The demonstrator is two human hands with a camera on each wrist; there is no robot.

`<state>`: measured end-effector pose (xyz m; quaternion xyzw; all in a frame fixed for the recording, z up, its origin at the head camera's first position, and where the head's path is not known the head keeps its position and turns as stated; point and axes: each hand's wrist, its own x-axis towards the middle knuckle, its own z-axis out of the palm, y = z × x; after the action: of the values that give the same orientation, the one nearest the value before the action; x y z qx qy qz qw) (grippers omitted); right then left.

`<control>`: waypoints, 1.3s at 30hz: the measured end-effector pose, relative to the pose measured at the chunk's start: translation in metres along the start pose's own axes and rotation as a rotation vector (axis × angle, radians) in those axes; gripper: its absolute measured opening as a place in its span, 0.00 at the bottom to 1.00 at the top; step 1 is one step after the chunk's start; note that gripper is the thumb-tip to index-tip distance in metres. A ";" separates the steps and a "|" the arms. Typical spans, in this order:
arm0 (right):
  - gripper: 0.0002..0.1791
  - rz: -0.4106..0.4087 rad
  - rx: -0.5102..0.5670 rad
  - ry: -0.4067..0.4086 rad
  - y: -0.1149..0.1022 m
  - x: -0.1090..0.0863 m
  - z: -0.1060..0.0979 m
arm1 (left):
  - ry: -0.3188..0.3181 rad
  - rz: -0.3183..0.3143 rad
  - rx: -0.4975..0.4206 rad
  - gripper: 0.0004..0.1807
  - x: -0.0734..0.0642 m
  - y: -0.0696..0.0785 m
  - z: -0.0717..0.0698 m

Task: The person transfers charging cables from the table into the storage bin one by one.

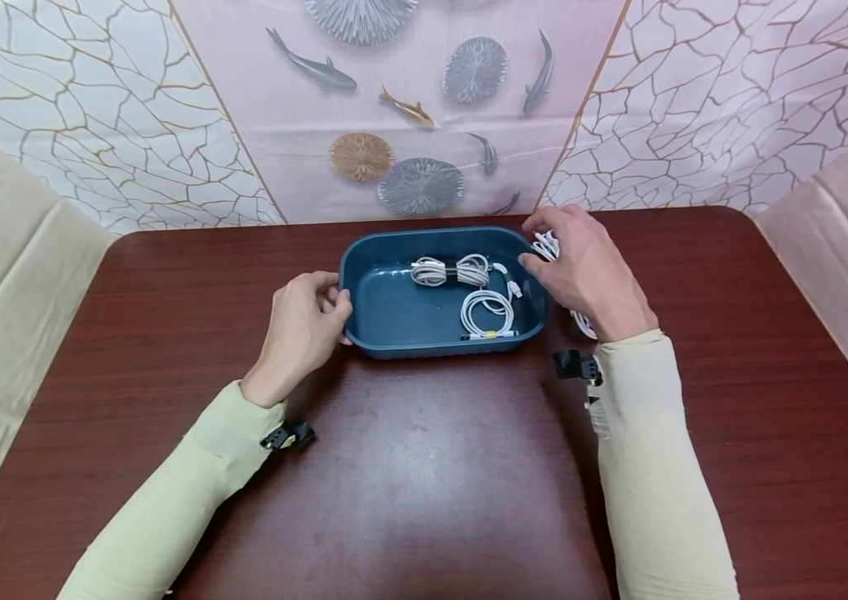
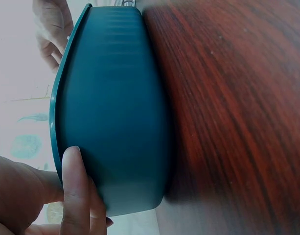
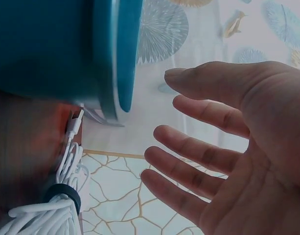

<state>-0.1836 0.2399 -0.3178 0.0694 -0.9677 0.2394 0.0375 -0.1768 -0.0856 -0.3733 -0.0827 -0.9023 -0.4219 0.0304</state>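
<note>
A dark blue plastic bin (image 1: 394,312) stands on the table, with my left hand (image 1: 304,321) gripping its left end at the rim. The left wrist view shows a finger (image 2: 75,181) lying along the bin's outer wall. Inside are a white cable bundle (image 1: 431,272) bound with a black strap and a round white cable coil (image 1: 464,315) with a yellow tie. My right hand (image 1: 589,267) hovers at the bin's right end, fingers spread and holding nothing. Partly hidden below it, another white cable bundle (image 3: 47,215) with a black strap lies beside the bin.
The dark red wooden table (image 1: 409,467) ends at a patterned cloth backdrop (image 1: 424,108) just behind the bin. Pale cloth (image 1: 4,350) rises along the left side. Each wrist carries a small black camera.
</note>
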 end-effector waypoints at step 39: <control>0.23 0.110 0.015 0.038 0.028 -0.002 -0.009 | -0.013 -0.016 -0.021 0.19 -0.001 0.001 -0.001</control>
<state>-0.1856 0.2685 -0.3228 0.0120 -0.9673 0.2496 0.0423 -0.1756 -0.0857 -0.3723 -0.0785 -0.8987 -0.4311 0.0202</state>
